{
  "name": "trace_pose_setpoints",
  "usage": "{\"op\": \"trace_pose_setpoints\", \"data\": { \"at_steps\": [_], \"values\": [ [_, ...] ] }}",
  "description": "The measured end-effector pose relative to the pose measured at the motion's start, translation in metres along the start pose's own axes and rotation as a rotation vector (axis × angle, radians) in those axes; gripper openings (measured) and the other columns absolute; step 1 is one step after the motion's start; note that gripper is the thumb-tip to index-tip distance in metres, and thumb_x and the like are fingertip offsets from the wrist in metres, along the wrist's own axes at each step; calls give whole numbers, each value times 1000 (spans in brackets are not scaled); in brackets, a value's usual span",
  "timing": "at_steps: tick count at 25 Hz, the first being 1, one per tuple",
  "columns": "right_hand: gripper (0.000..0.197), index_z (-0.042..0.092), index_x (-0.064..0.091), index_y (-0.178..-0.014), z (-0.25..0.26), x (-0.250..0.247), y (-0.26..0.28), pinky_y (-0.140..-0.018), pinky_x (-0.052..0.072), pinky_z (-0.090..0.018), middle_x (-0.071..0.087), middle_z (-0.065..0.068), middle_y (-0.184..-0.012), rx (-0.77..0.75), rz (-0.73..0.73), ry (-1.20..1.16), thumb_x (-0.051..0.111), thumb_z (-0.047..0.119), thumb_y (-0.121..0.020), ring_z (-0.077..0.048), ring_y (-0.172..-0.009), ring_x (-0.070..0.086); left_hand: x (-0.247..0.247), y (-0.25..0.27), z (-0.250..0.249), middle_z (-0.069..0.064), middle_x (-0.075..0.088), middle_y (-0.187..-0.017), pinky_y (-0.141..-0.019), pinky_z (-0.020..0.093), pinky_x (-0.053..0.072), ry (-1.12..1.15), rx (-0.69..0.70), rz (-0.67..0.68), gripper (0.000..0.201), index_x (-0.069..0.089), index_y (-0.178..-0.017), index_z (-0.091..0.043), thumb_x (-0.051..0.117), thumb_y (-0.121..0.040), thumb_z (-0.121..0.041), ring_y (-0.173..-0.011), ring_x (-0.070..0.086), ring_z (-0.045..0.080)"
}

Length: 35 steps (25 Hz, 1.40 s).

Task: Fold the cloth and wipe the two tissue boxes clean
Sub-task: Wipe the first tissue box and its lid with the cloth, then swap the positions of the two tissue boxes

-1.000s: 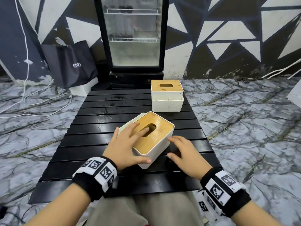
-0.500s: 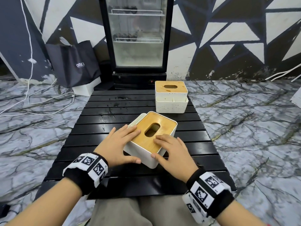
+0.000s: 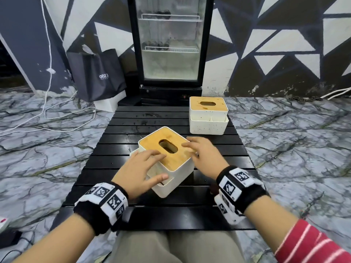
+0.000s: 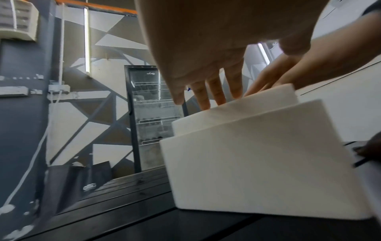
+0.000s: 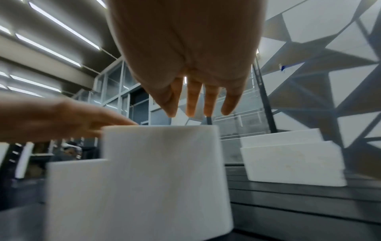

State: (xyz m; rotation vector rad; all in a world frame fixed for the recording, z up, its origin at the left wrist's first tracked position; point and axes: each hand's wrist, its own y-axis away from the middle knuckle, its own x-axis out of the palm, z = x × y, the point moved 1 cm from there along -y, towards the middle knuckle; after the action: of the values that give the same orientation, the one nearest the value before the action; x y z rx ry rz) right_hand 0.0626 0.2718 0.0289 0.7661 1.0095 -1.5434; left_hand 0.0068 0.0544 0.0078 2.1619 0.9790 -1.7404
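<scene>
The near tissue box (image 3: pixel 171 162), white with a slotted wooden lid, sits skewed on the black slatted table (image 3: pixel 171 211). My left hand (image 3: pixel 150 164) rests on its near-left part: fingers lie flat on the lid and the thumb stretches along the lower front wall. My right hand (image 3: pixel 197 149) touches the lid's right corner with straight fingers. The wrist views show both hands, left (image 4: pixel 206 91) and right (image 5: pixel 198 104), reaching over the box's white walls (image 4: pixel 257 163) (image 5: pixel 148 179). The second tissue box (image 3: pixel 208 114) (image 5: pixel 292 159) stands untouched at the table's far right. No cloth is in view.
A glass-door fridge (image 3: pixel 171 44) stands right behind the table. A black bag (image 3: pixel 98 74) leans at the wall to the left, with white cables (image 3: pixel 57 118) across the marble floor. My knees (image 3: pixel 171 247) are at the table's near edge.
The near box has turned counter-clockwise, so its low compartment now faces near-left. My right hand went from the table beside the box up to the lid's right corner.
</scene>
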Motion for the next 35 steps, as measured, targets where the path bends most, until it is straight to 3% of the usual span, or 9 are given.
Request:
{"op": "trace_pose_setpoints", "data": {
  "at_steps": [2, 5, 8, 12, 15, 20, 23, 32, 35],
  "values": [
    [32, 23, 56, -122, 25, 10, 13, -107, 25, -29, 45, 5, -136, -92, -10, -115, 52, 21, -90, -12, -128, 34, -6, 1, 17, -9, 37, -145, -109, 26, 11, -47, -99, 34, 104, 38, -140, -29, 3, -64, -91, -133, 35, 11],
    [36, 22, 56, -122, 35, 25, 21, -108, 27, -32, 48, 6, -134, -101, 57, -80, 57, 32, -87, -12, -126, 36, -13, 0, 37, -12, 32, -148, -115, 41, 9, -76, -178, 89, 111, 34, -142, -33, -3, -56, -94, -139, 26, 9],
    [33, 19, 57, -121, 24, 23, 12, -109, 26, -33, 49, 2, -133, -65, 74, -84, 57, 23, -88, -16, -125, 37, -17, -2, 42, -8, 48, -130, -112, 43, 16, -152, -116, 33, 98, 48, -131, -33, 4, -66, -89, -124, 44, 13],
    [35, 19, 53, -125, 13, 20, 9, -109, 17, -24, 42, -1, -138, 12, 9, -106, 54, 18, -90, -19, -131, 30, -17, 7, 46, -3, 57, -104, -95, 34, 36, -164, 10, -82, 73, 62, -113, -25, 33, -75, -80, -96, 55, 19],
    [53, 23, 45, -131, 17, 25, 14, -108, 14, -20, 34, 1, -143, -10, 84, -96, 64, 29, -82, -15, -134, 24, -14, 17, 50, 0, 58, -109, -90, 34, 43, -137, 22, -107, 70, 61, -116, -21, 53, -66, -69, -98, 49, 14],
    [66, 26, 43, -132, 16, 26, 5, -105, 15, -16, 34, 4, -142, -34, 95, -44, 73, 20, -73, -12, -132, 25, -14, 13, 53, 3, 60, -107, -94, 40, 41, -133, -41, -100, 61, 63, -114, -17, 85, -60, -35, -99, 58, 25],
    [64, 24, 45, -129, 18, 27, -11, -101, 16, -14, 40, 6, -138, -37, 91, -47, 74, 20, -72, -11, -129, 29, -20, 4, 62, 0, 59, -108, -93, 37, 45, -99, -122, -78, 61, 62, -118, -19, 85, -63, -31, -100, 55, 23],
    [57, 21, 47, -121, 22, 44, -109, -101, 29, -22, 48, 5, -128, -49, 111, -57, 74, 23, -71, -12, -121, 39, -33, -52, 131, -4, 51, -124, -110, 34, 30, -52, -339, -33, 60, 53, -129, -22, 77, -74, -25, -119, 46, 18],
    [53, 21, 48, -116, 19, 51, -140, -99, 34, -24, 50, 5, -123, -44, 92, -67, 74, 25, -71, -12, -117, 42, -32, -76, 158, -6, 50, -126, -106, 34, 34, -68, -374, -21, 60, 51, -130, -24, 76, -75, -24, -119, 44, 18]
  ]
}}
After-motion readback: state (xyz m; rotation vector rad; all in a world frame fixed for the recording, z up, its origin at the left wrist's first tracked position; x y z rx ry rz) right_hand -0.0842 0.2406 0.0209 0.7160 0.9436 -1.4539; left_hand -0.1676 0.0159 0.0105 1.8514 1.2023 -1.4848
